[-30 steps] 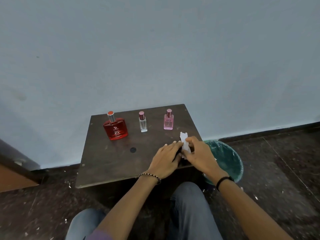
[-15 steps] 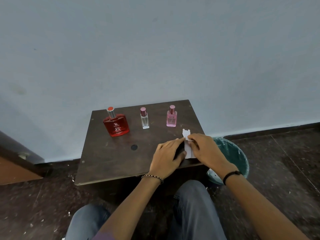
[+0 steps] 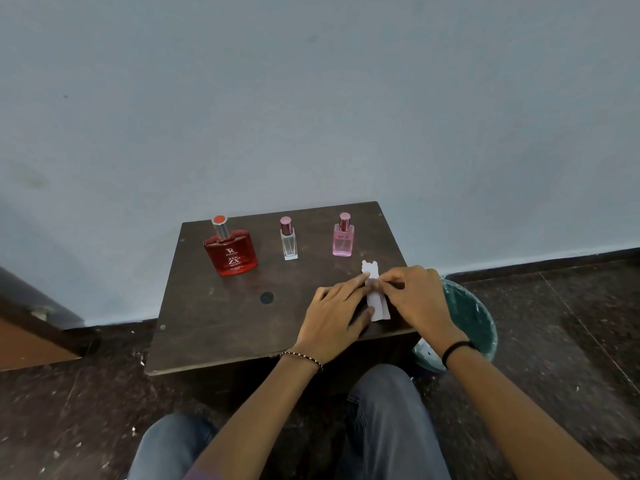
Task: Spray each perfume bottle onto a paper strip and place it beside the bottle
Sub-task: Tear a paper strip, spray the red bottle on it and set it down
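Observation:
Three perfume bottles stand in a row at the back of a small dark table (image 3: 214, 320): a wide red bottle (image 3: 231, 250), a slim clear bottle (image 3: 288, 239) and a pink bottle (image 3: 343, 237). A small stack of white paper strips (image 3: 375, 299) lies near the table's right front, in front of the pink bottle. My left hand (image 3: 332, 317) rests flat on the table with its fingertips pressing the strips' left edge. My right hand (image 3: 415, 299) pinches the top strip with thumb and forefinger near its middle.
A green-lined waste bin (image 3: 474, 317) stands on the floor just right of the table. A grey wall is directly behind the table. My knees (image 3: 384, 410) are under the front edge. A wooden door edge (image 3: 31, 327) is at the far left.
The view has shifted slightly. My right hand's fingers have closed into a pinch on the top strip while my left hand stays against the stack.

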A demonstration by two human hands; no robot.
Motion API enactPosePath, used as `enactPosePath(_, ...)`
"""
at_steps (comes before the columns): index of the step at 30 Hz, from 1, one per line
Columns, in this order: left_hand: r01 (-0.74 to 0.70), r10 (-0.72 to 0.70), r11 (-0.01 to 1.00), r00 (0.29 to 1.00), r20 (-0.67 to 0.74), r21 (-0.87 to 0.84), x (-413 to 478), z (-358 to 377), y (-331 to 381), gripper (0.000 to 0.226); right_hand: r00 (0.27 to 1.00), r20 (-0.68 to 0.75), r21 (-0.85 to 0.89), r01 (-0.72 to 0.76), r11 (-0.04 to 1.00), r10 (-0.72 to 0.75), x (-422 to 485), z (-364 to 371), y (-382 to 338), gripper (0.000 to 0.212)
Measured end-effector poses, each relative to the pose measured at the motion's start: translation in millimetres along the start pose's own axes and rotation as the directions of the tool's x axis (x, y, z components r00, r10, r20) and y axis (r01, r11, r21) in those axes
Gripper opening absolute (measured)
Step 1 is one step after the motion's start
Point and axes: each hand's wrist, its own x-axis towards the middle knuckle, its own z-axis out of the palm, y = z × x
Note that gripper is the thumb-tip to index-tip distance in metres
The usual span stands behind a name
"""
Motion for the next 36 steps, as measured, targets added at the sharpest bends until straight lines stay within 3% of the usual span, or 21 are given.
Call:
enactPosePath(10, 0.002, -0.002, 1.0, 1.0, -0.003, -0.002, -0.4, 1.1, -1.1, 0.045, 0.982, 0.13, 0.378, -0.18, 0.908, 0.14, 7.7, -11.4, 4.6, 0.005)
enactPosePath(26, -0.002, 0.001, 1.0, 0.998, -0.057, -0.018, -3.3, 0.4, -1.3, 0.037, 0.996, 0.086, 0.067, -0.026, 0.997, 0.02, 13.8, -3.5, 1.3, 0.015)
enactPosePath(29, -0.002, 0.001, 1.0, 0.999, -0.046, -0.021, -3.2, -1.0, 1.7, 0.035, 0.997, 0.073, 0.011, 0.024, 1.0, -0.024, 12.4, 0.8, 1.0, 0.005)
enactPosePath(33, 0.022, -0.027, 0.997, 0.997, -0.073, -0.071, -0.9, -5.5, 5.7, 0.034, 0.997, 0.056, 0.042, 0.049, 0.998, -0.051, 10.9, 8.0, 3.7, 0.006)
enactPosePath(36, -0.01, 0.01, 1.0, 0.997, -0.079, -0.008, -0.9, -2.7, 4.5, 0.035, 0.997, 0.063, 0.049, 0.043, 0.998, -0.046, 10.6, 12.3, 5.4, 0.009)
